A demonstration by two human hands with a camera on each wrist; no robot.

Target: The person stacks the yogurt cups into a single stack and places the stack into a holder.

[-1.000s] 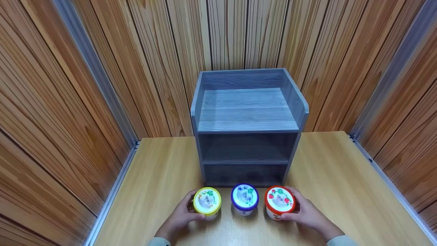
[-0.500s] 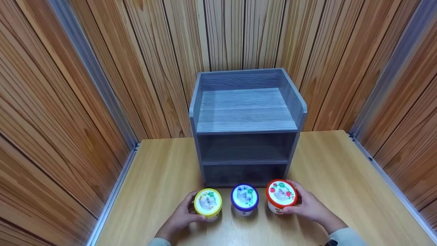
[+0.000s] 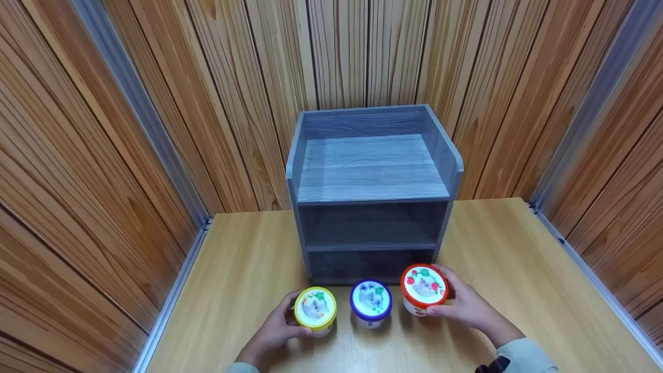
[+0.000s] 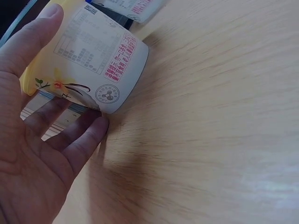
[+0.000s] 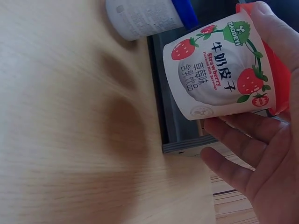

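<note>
Strawberries on the red-lidded white cup (image 5: 219, 70) are seen only by the right wrist. It has been lifted off the table (image 3: 248, 259) by the curled right hand (image 3: 466, 308); the yellow-lidded cup (image 3: 315, 308) is gripped by the left hand (image 3: 272, 331).

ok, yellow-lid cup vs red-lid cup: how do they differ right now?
The yellow-lid cup stands on the table, gripped by the left hand; the red-lid cup is lifted off it in the right hand. The yellow-lid cup's wall shows a yellow flower, the red-lid cup's shows strawberries. Both are round white tubs.

table (image 3: 518, 269): smooth, light wood-grain finish
shelf unit (image 3: 370, 171): matt grey wood grain
red-lidded cup (image 5: 219, 70): glossy printed label
walls (image 3: 103, 129): ribbed wooden slats
</note>
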